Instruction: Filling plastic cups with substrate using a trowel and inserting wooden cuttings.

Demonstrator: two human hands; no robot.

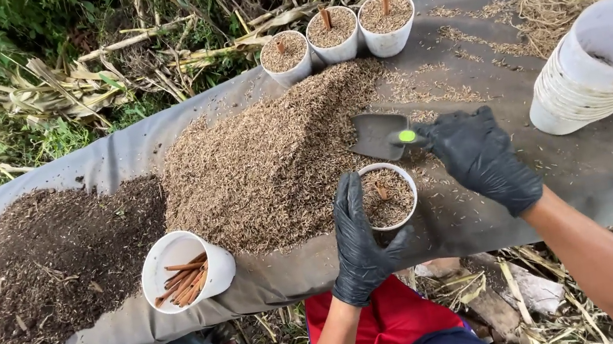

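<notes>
white cup (pixel 389 196) gripped by left hand (pixel 358 242), right hand (pixel 480 158) just beside

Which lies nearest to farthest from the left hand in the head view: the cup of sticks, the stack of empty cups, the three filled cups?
From the left hand:
1. Cup of sticks, lying tipped to its left.
2. Three filled cups, at the far edge.
3. Stack of empty cups, far right.

packages: none | labels: none | signs: none | screens: none
</notes>
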